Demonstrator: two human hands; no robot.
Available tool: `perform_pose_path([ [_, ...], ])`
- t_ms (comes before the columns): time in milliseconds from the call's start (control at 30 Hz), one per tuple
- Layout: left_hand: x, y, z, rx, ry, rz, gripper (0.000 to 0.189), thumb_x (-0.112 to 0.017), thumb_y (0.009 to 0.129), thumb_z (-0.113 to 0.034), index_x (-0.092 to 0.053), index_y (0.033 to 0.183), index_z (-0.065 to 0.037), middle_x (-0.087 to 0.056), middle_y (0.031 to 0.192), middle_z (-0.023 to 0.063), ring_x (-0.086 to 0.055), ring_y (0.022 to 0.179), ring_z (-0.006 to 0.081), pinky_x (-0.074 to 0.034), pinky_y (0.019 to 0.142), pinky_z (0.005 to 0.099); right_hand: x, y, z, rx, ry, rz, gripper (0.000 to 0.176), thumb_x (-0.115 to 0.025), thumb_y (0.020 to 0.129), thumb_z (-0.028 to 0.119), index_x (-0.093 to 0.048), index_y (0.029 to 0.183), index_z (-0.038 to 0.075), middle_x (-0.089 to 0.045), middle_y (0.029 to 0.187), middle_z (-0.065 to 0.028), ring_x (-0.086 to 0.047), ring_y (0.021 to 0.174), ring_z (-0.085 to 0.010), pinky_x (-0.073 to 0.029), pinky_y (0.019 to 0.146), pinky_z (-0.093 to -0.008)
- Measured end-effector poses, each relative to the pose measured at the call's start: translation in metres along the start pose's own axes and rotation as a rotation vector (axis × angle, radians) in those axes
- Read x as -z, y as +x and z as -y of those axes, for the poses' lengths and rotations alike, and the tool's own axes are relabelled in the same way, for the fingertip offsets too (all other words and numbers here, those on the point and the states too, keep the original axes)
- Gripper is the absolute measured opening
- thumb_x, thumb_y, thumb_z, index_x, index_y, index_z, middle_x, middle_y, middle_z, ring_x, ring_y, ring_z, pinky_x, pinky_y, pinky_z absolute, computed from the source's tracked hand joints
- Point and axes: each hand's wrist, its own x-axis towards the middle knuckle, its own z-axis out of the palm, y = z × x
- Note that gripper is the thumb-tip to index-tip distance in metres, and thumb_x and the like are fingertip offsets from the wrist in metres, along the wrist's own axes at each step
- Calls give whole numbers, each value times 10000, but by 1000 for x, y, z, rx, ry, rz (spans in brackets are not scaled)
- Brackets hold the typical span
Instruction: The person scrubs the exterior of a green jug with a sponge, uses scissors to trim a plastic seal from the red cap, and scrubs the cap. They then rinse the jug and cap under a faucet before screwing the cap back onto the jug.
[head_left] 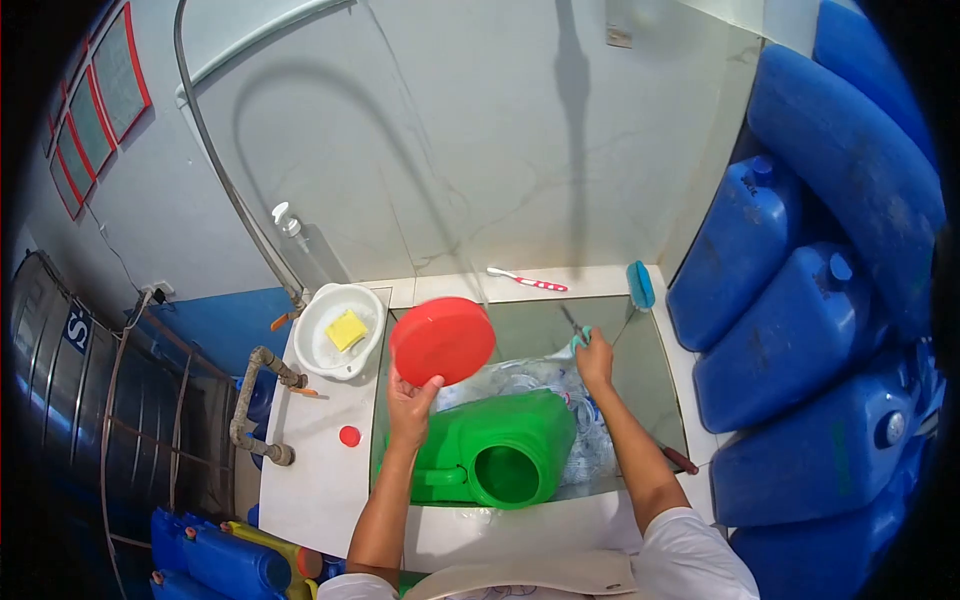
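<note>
A large round red lid point(443, 340) is in my left hand point(411, 405), thumb on its near edge and fingers behind it. My right hand point(595, 358) is closed around teal-handled scissors point(578, 336), the dark blades pointing up and away; the exact kind is partly hidden by my fingers. Below and between my hands, a green plastic jug point(535, 425) lies on its side in the basin, its wide uncapped mouth facing me. Behind and beside it, clear crumpled plastic point(592, 445) lies in the basin.
On the left counter point(310, 480) stand a white bowl point(330, 365) with a yellow sponge point(346, 330) and a small red cap point(349, 436). A toothbrush point(527, 279) and teal brush point(640, 285) lie on the back ledge. Blue jugs point(790, 390) are stacked right; pipes point(245, 410) stand left.
</note>
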Motion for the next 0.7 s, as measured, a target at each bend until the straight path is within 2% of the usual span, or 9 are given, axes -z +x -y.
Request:
perform_pose_path([
  [100, 26, 18, -1, -153, -65, -150, 359, -636, 780, 22, -453, 1083, -37, -545, 1144, 100, -533, 1032, 149, -404, 930, 288, -10, 11, -16, 119, -186, 202, 315, -645, 745, 124, -517, 969, -57, -617, 824, -250, -600, 819, -417, -471, 729, -481],
  [200, 64, 22, -12, -134, 114, -243, 358, -625, 787, 24, -449, 1093, -33, -553, 1132, 94, -533, 1034, 150, -404, 929, 294, -23, 42, -9, 259, -308, 367, 383, -663, 743, 139, -480, 990, -90, -613, 815, -259, -606, 825, -405, -480, 739, -477],
  [267, 84, 17, -3, -91, 203, -250, 354, -596, 813, 4, -436, 1126, -36, -552, 1161, 99, -540, 1048, 170, -414, 945, 333, -33, 66, 32, 267, -288, 496, 422, -668, 748, 157, -454, 1011, -93, -612, 847, -257, -611, 836, -390, -490, 739, -462],
  [333, 80, 12, 5, 64, 162, -252, 330, -581, 834, -24, -448, 1136, -32, -560, 1152, 98, -541, 1046, 161, -421, 935, 334, -48, 82, 77, 543, -299, 442, 471, -663, 753, 156, -419, 1088, -68, -613, 875, -256, -614, 840, -382, -502, 729, -444],
  [433, 62, 8, 5, 210, -20, -278, 407, -576, 847, -88, -436, 1223, -20, -538, 1197, 111, -525, 1094, 197, -406, 971, 368, -86, 102, 124, 630, -296, 515, 385, -627, 760, 125, -484, 1070, -54, -616, 897, -252, -616, 840, -379, -507, 723, -441],
  [500, 62, 7, 13, 324, -209, -291, 475, -583, 839, -130, -417, 1268, -12, -511, 1240, 123, -495, 1152, 242, -388, 1006, 406, -136, 119, 117, 793, -456, 482, 233, -590, 754, 91, -584, 945, -42, -627, 864, -235, -619, 825, -378, -507, 725, -444],
  [600, 77, 7, 22, 386, -282, -288, 475, -590, 833, -143, -425, 1258, -9, -510, 1245, 125, -494, 1156, 246, -390, 1003, 418, -154, 135, 110, 793, -448, 538, 139, -558, 752, 77, -630, 786, -36, -634, 847, -222, -625, 813, -369, -507, 736, -442],
  [667, 90, 6, 26, 408, -312, -321, 455, -552, 869, -128, -405, 1288, -32, -515, 1234, 114, -507, 1141, 235, -421, 972, 404, -97, 104, 132, 688, -408, 614, 166, -512, 746, 77, -618, 689, -38, -623, 816, -254, -620, 782, -374, -493, 738, -442],
  [700, 96, 6, 30, 461, -369, -340, 455, -561, 873, -156, -409, 1284, -36, -513, 1237, 115, -509, 1139, 230, -424, 968, 402, -96, 94, 123, 670, -502, 782, 193, -506, 762, 101, -618, 682, -34, -629, 781, -235, -627, 743, -358, -497, 715, -431],
])
